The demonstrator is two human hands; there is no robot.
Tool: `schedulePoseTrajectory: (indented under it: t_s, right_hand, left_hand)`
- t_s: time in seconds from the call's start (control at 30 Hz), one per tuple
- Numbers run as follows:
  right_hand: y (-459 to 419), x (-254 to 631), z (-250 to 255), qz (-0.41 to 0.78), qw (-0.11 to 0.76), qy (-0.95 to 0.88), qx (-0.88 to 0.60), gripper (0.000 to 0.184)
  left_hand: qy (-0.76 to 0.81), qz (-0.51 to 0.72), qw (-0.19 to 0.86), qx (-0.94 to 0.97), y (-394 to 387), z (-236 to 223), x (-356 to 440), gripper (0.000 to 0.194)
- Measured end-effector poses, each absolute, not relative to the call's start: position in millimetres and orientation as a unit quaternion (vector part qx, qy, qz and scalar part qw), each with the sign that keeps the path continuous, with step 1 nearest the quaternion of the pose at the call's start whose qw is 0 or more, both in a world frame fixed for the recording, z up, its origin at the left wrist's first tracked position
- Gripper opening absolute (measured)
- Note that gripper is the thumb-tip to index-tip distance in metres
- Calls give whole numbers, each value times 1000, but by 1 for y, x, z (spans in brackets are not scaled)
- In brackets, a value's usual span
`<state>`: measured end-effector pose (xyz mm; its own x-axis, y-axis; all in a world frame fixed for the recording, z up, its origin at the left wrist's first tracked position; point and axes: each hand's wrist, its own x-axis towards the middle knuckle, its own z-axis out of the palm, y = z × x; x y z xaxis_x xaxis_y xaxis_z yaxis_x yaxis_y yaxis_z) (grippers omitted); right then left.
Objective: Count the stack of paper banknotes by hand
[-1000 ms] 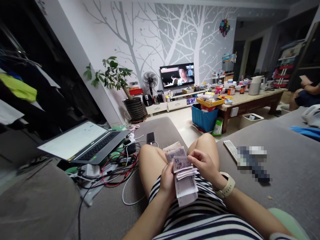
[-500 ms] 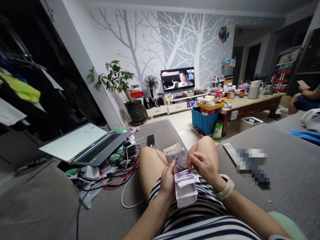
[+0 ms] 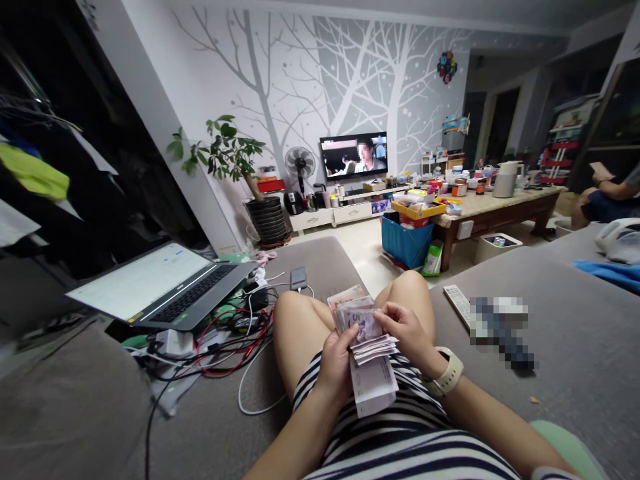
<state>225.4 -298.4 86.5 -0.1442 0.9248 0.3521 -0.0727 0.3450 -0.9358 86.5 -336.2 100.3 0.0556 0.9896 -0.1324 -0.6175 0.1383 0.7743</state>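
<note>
A stack of banknotes (image 3: 358,319) is held over my lap, fanned at its far end, with a purple note marked 5 on top. My left hand (image 3: 336,360) is closed around the stack's left side, thumb pressed on the top note. Pinched between the thumb and fingers of my right hand (image 3: 406,328) is the right edge of that purple note. Several folded-over notes (image 3: 374,350) hang toward me from the stack, and the lowest pale ones (image 3: 374,390) lie against my striped clothing. A cream watch (image 3: 447,372) is on my right wrist.
Left of me on the grey sofa are an open laptop (image 3: 165,287), tangled cables (image 3: 225,353) and a phone (image 3: 299,279). To the right lie a white remote (image 3: 457,307) and a blurred-out item. Ahead stands a cluttered table (image 3: 495,207). Another person (image 3: 607,193) sits far right.
My right hand has moved up slightly, and its fingers now grip the top purple note's edge. The note it was folding down now lies with the hanging notes. The phone screen has lit.
</note>
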Motion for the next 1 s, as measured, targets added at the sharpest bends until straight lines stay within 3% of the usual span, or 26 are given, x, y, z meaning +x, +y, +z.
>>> schedulePoseTrajectory:
  t_s: [0.6, 1.0]
  right_hand:
    - [-302, 226, 89, 421, 553, -624, -357, 30]
    - [-298, 228, 85, 438, 556, -618, -341, 29]
  left_hand:
    - [398, 628, 628, 229, -330, 100, 85, 27]
    - [401, 610, 631, 265, -333, 96, 85, 32]
